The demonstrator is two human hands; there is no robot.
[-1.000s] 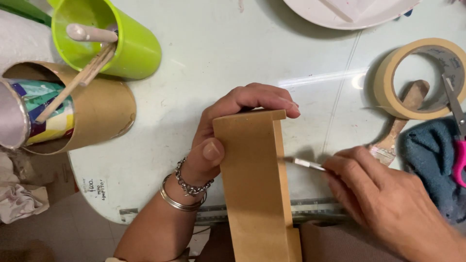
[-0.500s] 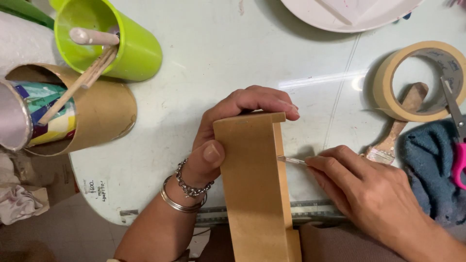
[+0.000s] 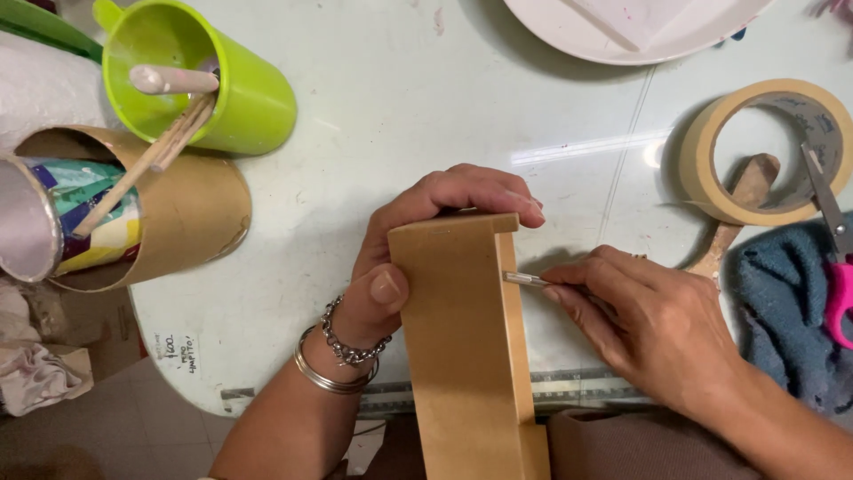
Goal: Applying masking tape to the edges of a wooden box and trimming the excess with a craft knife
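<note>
My left hand [image 3: 418,240] grips the top end of an upright tan wooden board [image 3: 462,347], thumb on its front face and fingers curled over the far side. My right hand [image 3: 649,324] pinches a thin metal-tipped tool [image 3: 526,280] whose tip touches the right edge of the board. The tool's handle is hidden inside my fingers. Bracelets [image 3: 342,360] circle my left wrist. Both hands hover over a pale glass-topped table [image 3: 426,116].
A green cup [image 3: 222,80] with sticks and a cardboard tube [image 3: 178,213] stand at the left. Masking tape [image 3: 764,151], a wooden-handled brush [image 3: 742,200], a blue cloth [image 3: 782,311] and pink scissors [image 3: 837,284] lie at the right. A white plate [image 3: 622,27] sits at the top; a ruler [image 3: 577,387] lies along the near edge.
My right hand has moved left, bringing the tool's tip against the board's right edge. The left hand and the board have stayed nearly still.
</note>
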